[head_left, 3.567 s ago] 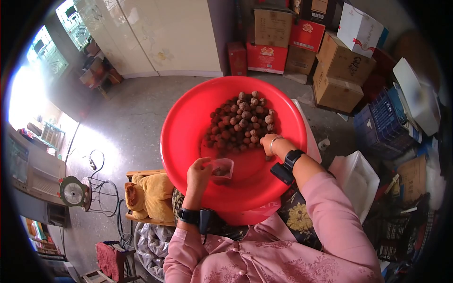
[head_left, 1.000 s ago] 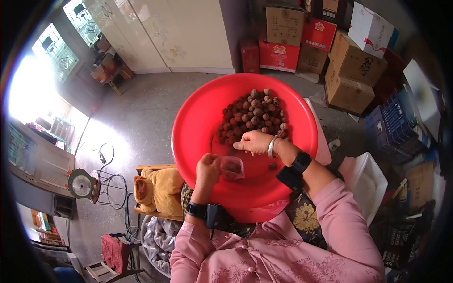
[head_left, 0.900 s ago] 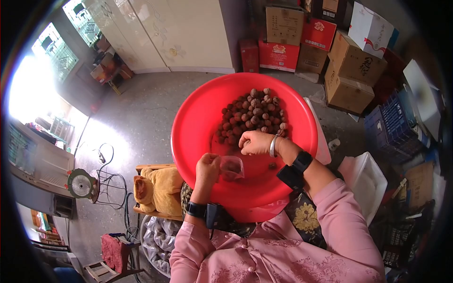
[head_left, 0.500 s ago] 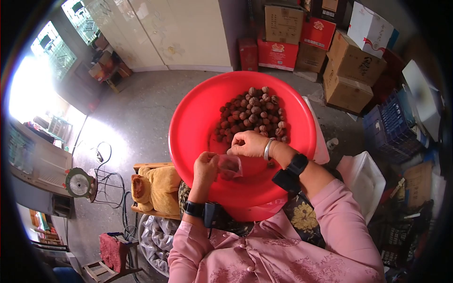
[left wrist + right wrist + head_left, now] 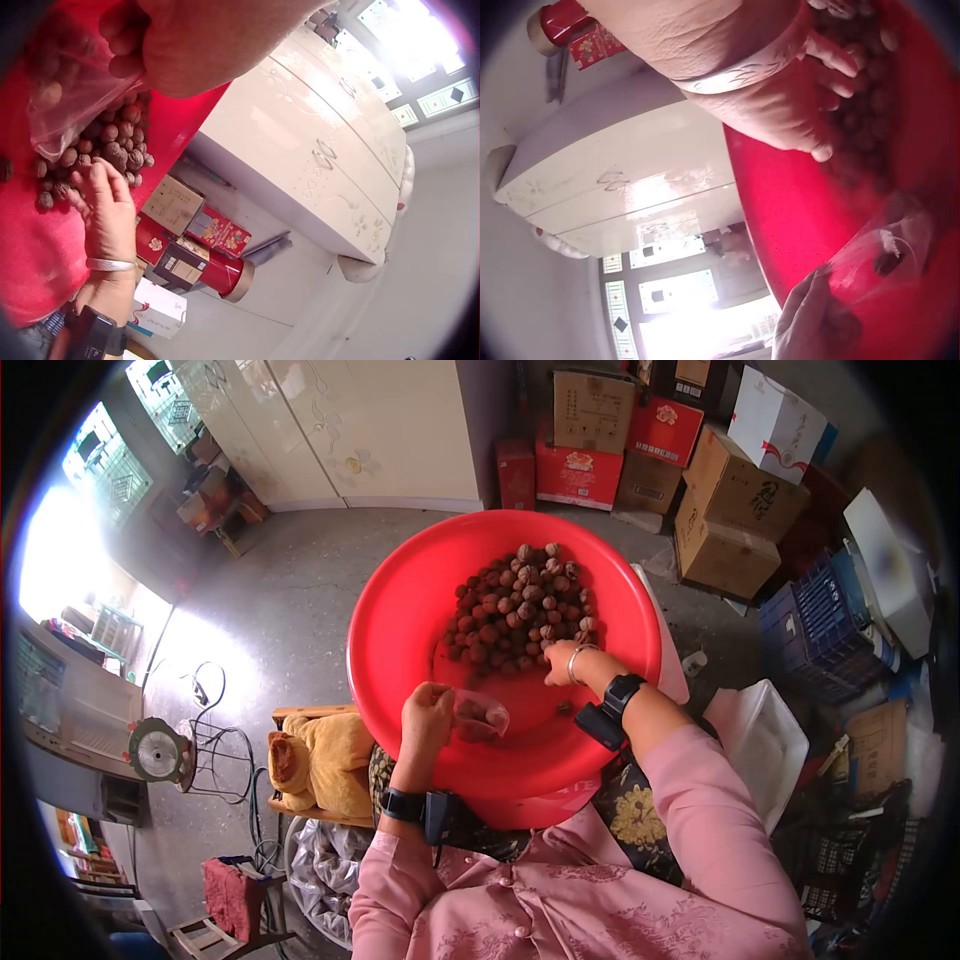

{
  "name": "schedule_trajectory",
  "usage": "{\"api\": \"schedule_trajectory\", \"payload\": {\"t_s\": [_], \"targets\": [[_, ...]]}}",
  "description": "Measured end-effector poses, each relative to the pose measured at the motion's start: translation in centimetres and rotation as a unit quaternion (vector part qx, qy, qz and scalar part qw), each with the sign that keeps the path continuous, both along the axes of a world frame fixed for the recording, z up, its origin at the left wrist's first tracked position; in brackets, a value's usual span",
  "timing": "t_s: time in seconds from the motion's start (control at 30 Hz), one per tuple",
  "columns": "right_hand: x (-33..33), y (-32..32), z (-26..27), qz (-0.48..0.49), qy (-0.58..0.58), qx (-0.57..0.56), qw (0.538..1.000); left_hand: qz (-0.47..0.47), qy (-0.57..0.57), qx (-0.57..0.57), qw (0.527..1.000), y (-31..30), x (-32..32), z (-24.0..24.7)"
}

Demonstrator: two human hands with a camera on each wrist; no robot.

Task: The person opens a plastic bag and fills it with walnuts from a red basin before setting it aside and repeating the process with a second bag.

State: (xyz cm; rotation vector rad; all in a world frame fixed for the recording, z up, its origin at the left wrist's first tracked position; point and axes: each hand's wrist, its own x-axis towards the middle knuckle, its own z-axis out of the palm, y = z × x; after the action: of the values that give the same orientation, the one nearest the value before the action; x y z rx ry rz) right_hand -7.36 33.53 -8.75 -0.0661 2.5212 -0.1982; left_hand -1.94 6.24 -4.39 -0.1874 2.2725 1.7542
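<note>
Left fingers [image 5: 126, 41] pinch bag [image 5: 480, 712] — walnuts [image 5: 494, 716] inside, probably.

Head: from above, looks down on basin [image 5: 400, 610]
Left wrist: close, tilted, toward walnuts [image 5: 112, 133]
Right wrist: close, tilted, toward bag [image 5: 907, 238]
Both wrists share: basin, cabinet [image 5: 300, 120]

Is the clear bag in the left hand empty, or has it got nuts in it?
Not empty: the clear bag in the left hand has brown nuts inside, visible through its film in both wrist views.
</note>
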Motion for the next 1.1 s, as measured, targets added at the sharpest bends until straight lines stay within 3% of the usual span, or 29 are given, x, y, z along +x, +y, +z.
{"api": "schedule_trajectory", "payload": {"t_s": [0.23, 0.37, 0.43, 0.47, 0.67, 0.8, 0.87, 1.1], "targets": [[0.7, -1.0, -0.6, 0.037, -0.067, 0.108, 0.991, -0.005, 0.01, 0.005, 1.0, 0.0, 0.1, 0.0], [1.3, -1.7, -1.4, 0.081, -0.107, 0.128, 0.983, -0.009, 0.012, -0.002, 1.0, 0.0, 0.1, 0.0], [1.6, -2.4, -0.5, 0.135, -0.227, 0.14, 0.954, -0.01, 0.013, -0.002, 1.0, 0.0, 0.1, 0.0], [1.2, -1.7, -4.1, 0.137, -0.185, 0.127, 0.965, -0.009, 0.011, -0.002, 1.0, 0.0, 0.1, 0.0], [1.7, -2.3, -3.4, 0.17, -0.262, 0.138, 0.94, -0.004, -0.001, -0.001, 1.0, 0.1, 0.2, 0.3], [1.6, -2.3, -5.3, 0.137, -0.32, 0.123, 0.929, -0.004, 0.007, -0.003, 1.0, 0.1, 0.1, 0.1], [1.6, -2.3, -5.7, 0.071, -0.349, 0.101, 0.929, -0.005, 0.008, -0.003, 1.0, 0.1, 0.1, 0.2], [2.5, -3.6, -2.3, 0.113, -0.287, 0.083, 0.947, -0.011, -0.002, -0.004, 1.0, 0.2, 0.1, 0.5]]}}
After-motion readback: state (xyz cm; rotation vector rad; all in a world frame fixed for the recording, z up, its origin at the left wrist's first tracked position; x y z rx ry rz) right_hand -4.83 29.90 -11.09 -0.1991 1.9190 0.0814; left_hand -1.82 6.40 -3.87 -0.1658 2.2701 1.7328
